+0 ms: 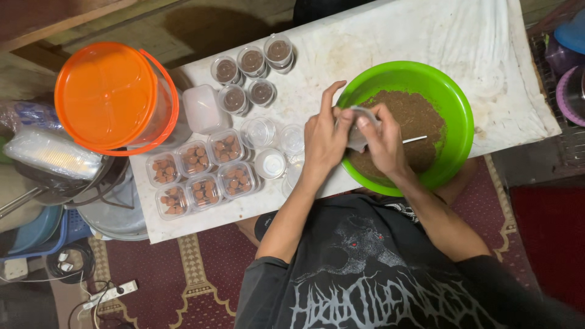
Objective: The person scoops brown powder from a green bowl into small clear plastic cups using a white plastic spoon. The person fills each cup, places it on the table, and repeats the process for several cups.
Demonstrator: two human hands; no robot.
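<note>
A white-covered counter (426,36) is carrying a green bowl (454,103) of brown powder (414,113). Both hands are closing on one small clear cup (359,131) over the bowl's rim — left hand (324,137) steadying, right hand (382,141) gripping — likely so spills are falling back in. Filled cups (251,62) are sitting well apart.

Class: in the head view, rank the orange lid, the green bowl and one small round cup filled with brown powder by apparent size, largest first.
1. green bowl
2. orange lid, close behind; sitting nearer the camera may enlarge it
3. round cup of brown powder
</note>
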